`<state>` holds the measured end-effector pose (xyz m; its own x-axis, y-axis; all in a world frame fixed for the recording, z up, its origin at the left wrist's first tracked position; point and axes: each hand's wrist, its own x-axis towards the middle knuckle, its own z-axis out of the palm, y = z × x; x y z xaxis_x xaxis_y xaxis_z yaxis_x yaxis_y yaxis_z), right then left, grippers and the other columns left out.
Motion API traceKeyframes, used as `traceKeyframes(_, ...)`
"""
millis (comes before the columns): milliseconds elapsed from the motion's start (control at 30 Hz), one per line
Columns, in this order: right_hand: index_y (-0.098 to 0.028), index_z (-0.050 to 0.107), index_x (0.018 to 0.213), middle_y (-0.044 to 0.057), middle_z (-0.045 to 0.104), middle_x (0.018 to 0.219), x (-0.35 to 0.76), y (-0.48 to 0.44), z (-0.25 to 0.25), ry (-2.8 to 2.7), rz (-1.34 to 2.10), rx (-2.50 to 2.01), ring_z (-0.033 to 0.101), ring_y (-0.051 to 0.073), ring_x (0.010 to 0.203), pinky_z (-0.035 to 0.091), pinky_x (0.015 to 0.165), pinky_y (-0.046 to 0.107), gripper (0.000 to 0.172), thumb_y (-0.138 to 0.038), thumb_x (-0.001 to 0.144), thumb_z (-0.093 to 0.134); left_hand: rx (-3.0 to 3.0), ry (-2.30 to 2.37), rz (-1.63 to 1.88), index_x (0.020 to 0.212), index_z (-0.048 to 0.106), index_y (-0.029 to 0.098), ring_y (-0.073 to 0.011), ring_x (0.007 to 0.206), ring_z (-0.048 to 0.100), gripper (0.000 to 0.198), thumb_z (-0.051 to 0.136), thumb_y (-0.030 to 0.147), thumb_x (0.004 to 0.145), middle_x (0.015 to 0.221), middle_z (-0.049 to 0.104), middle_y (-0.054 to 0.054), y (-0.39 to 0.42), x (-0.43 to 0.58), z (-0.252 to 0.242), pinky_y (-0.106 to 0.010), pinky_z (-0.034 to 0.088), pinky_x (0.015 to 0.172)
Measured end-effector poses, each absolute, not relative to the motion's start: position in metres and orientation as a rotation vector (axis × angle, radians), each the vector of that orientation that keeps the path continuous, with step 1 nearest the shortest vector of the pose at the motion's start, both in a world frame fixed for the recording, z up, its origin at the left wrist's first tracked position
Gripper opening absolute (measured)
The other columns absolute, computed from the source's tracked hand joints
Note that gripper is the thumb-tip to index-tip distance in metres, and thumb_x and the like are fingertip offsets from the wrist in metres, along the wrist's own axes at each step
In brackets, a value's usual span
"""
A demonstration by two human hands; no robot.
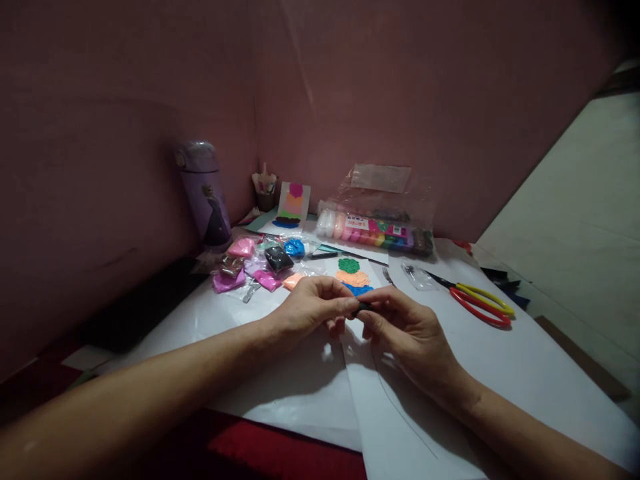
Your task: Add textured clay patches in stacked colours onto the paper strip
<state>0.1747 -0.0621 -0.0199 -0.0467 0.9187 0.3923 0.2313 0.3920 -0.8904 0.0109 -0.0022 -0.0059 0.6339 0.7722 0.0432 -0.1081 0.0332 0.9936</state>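
Observation:
Between the fingertips of both hands is a small lump of black modelling clay (pixel 361 308), partly covered by the fingers. My left hand (pixel 316 303) pinches it from the left, thumb on top. From the right, my right hand (pixel 404 321) grips the same lump with thumb and forefinger. Just beyond the hands lies a white sheet of paper with clay patches on it: a green patch (pixel 349 265), a peach patch (pixel 354 277) and a blue patch (pixel 358 289). A thin curved line (pixel 395 407) runs down the paper below my right hand.
Several small bags of coloured clay (pixel 268 280) lie at left. Scissors (pixel 480 305) with red and yellow handles rest at right, near a fork (pixel 387 276). Behind stand a purple bottle (pixel 205 200), a clay picture card (pixel 294 203) and a clear pack of clay (pixel 375 230).

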Motion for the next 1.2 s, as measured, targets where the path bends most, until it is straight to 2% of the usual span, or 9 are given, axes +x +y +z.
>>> traceKeyframes(100, -0.022, 0.063, 0.087, -0.003, 0.064, 0.065, 0.175, -0.062, -0.019, -1.505, 0.792, -1.034, 0.057, 0.011, 0.055, 0.047, 0.051, 0.022, 0.006, -0.020, 0.081, 0.063, 1.363, 0.588, 0.702, 0.077, 0.060, 0.009, -0.0084, 0.045, 0.056, 0.031, 0.063, 0.040, 0.077, 0.062, 0.061, -0.003, -0.003, 0.011, -0.006, -0.019, 0.044, 0.045)
traceKeyframes(267, -0.022, 0.065, 0.088, -0.004, 0.063, 0.062, 0.175, -0.062, -0.022, -1.531, 0.786, -1.045, 0.056, 0.010, 0.054, 0.045, 0.051, 0.021, 0.010, -0.017, 0.079, 0.066, 1.286, 0.535, 0.645, 0.083, 0.062, 0.009, -0.0114, 0.048, 0.059, 0.030, 0.069, 0.037, 0.072, 0.064, 0.064, -0.004, -0.002, 0.011, -0.010, -0.024, 0.049, 0.049)
traceKeyframes(367, -0.024, 0.063, 0.090, -0.004, 0.065, 0.066, 0.175, -0.062, -0.022, -1.553, 0.780, -1.058, 0.059, 0.011, 0.059, 0.046, 0.055, 0.021, 0.014, -0.016, 0.079, 0.066, 1.288, 0.566, 0.677, 0.082, 0.062, 0.008, -0.0117, 0.046, 0.058, 0.026, 0.070, 0.030, 0.071, 0.057, 0.062, -0.004, -0.002, 0.011, -0.008, -0.023, 0.048, 0.047)
traceKeyframes(500, -0.022, 0.064, 0.088, -0.002, 0.064, 0.069, 0.175, -0.063, -0.021, -1.557, 0.740, -1.086, 0.059, 0.012, 0.060, 0.047, 0.056, 0.023, 0.005, -0.023, 0.083, 0.062, 1.315, 0.606, 0.717, 0.078, 0.062, 0.008, -0.0093, 0.045, 0.057, 0.017, 0.069, 0.021, 0.070, 0.055, 0.061, -0.002, -0.004, 0.012, -0.004, -0.018, 0.043, 0.045)
traceKeyframes(600, -0.021, 0.063, 0.088, -0.001, 0.063, 0.072, 0.174, -0.062, -0.019, -1.544, 0.756, -1.084, 0.059, 0.013, 0.062, 0.049, 0.058, 0.025, 0.006, -0.025, 0.085, 0.060, 1.321, 0.610, 0.754, 0.076, 0.062, 0.008, -0.0075, 0.044, 0.055, 0.013, 0.068, 0.018, 0.069, 0.059, 0.061, -0.002, -0.004, 0.012, -0.005, -0.017, 0.041, 0.044)
traceKeyframes(733, -0.019, 0.062, 0.085, -0.001, 0.060, 0.069, 0.174, -0.061, -0.018, -1.459, 0.832, -1.047, 0.058, 0.013, 0.059, 0.050, 0.054, 0.025, 0.008, -0.026, 0.084, 0.061, 1.293, 0.594, 0.795, 0.075, 0.063, 0.009, -0.0067, 0.045, 0.054, 0.011, 0.068, 0.018, 0.070, 0.066, 0.062, -0.002, -0.002, 0.012, -0.008, -0.018, 0.041, 0.043)
traceKeyframes(933, -0.017, 0.063, 0.082, -0.001, 0.060, 0.065, 0.175, -0.061, -0.017, -1.419, 0.845, -1.050, 0.057, 0.012, 0.056, 0.049, 0.052, 0.024, 0.008, -0.025, 0.081, 0.065, 1.286, 0.597, 0.762, 0.080, 0.065, 0.010, -0.0076, 0.046, 0.054, 0.019, 0.072, 0.022, 0.066, 0.066, 0.063, -0.002, -0.002, 0.011, -0.006, -0.020, 0.042, 0.044)
traceKeyframes(1100, -0.017, 0.062, 0.076, -0.002, 0.061, 0.056, 0.180, -0.056, -0.018, -1.271, 0.893, -1.064, 0.055, 0.010, 0.050, 0.048, 0.050, 0.022, 0.011, -0.025, 0.078, 0.068, 1.283, 0.663, 0.918, 0.072, 0.064, 0.011, -0.0052, 0.042, 0.050, 0.011, 0.069, 0.020, 0.069, 0.059, 0.060, 0.000, -0.001, 0.012, -0.007, -0.017, 0.033, 0.041)
traceKeyframes(1200, -0.017, 0.062, 0.075, -0.002, 0.060, 0.055, 0.184, -0.051, -0.020, -1.130, 0.911, -1.077, 0.054, 0.010, 0.049, 0.045, 0.045, 0.020, 0.014, -0.027, 0.076, 0.070, 1.232, 0.660, 0.995, 0.074, 0.064, 0.011, -0.0047, 0.043, 0.048, 0.009, 0.068, 0.018, 0.070, 0.061, 0.061, 0.000, 0.001, 0.011, -0.010, -0.018, 0.036, 0.043)
